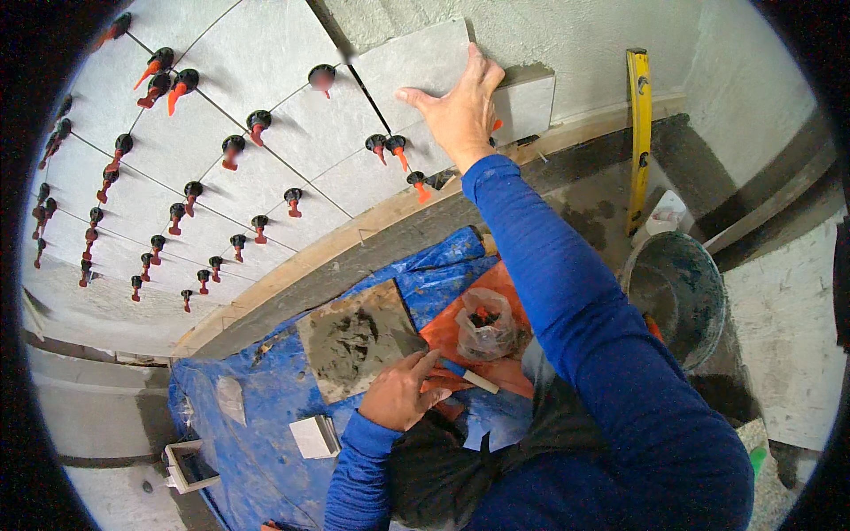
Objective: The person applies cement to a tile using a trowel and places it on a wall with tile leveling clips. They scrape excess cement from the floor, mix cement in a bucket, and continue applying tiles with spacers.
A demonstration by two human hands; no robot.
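My right hand is at a pale grey tile on the wall. Its thumb lies across the face and its fingers reach to the right edge. The tile sits slightly tilted, with a dark gap on its left. Beside it to the right is a narrower tile piece. Low down, my left hand is empty, thumb apart from the half-bent fingers, next to a mortar-smeared square board. Black-and-red levelling clips stand along the joints of the tiled wall.
A wooden batten runs under the tiles. On the blue tarp lie a small stack of white pieces and a clear bag of clips. A yellow spirit level leans at right, near a dark bucket.
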